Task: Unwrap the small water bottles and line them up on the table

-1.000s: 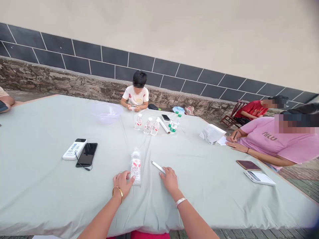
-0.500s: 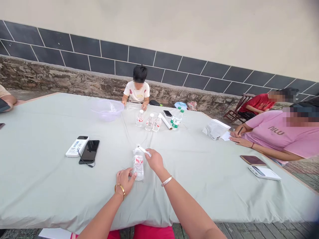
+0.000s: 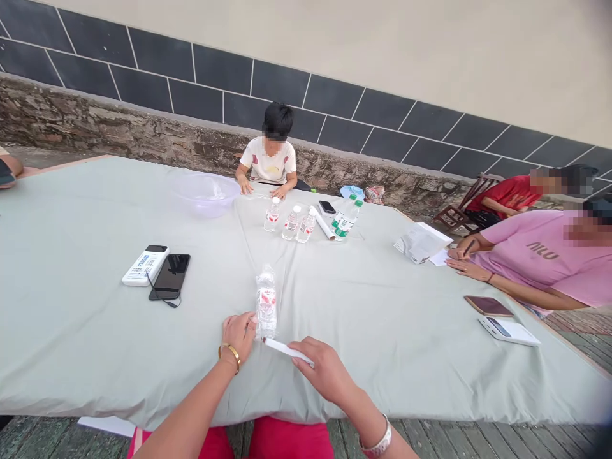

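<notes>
On the desk [image 3: 71, 331], left to right: one white box [image 3: 145, 265], one black phone [image 3: 170, 276], then the left hand [image 3: 238, 336], relaxed and open, its fingers [image 3: 249, 324] against one lying bottle [image 3: 266, 305]. The right hand [image 3: 326, 371] clasps one white stick [image 3: 287, 349] just below that bottle. Five more bottles [image 3: 291, 224] stand farther off.

- pale grey-green cloth [image 3: 95, 344] over the worktop [image 3: 57, 376]
- beige upper wall [image 3: 382, 44] above dark grey tiles [image 3: 277, 83] with white grout lines
- mottled brown-grey stone footing [image 3: 95, 121]
- translucent lilac bowl [image 3: 205, 194]
- clear bottle [image 3: 266, 303] with a red-and-white label
- white strip [image 3: 284, 348] under the right hand [image 3: 325, 371]
- silver bracelet [image 3: 376, 441] on that wrist
- gold bangle [image 3: 230, 350] below the left hand [image 3: 238, 336]
- red shorts [image 3: 289, 440]
- pink T-shirt [image 3: 540, 255] with dark lettering
- plain red shirt [image 3: 509, 194]
- white T-shirt [image 3: 268, 162] with red and yellow marks
</notes>
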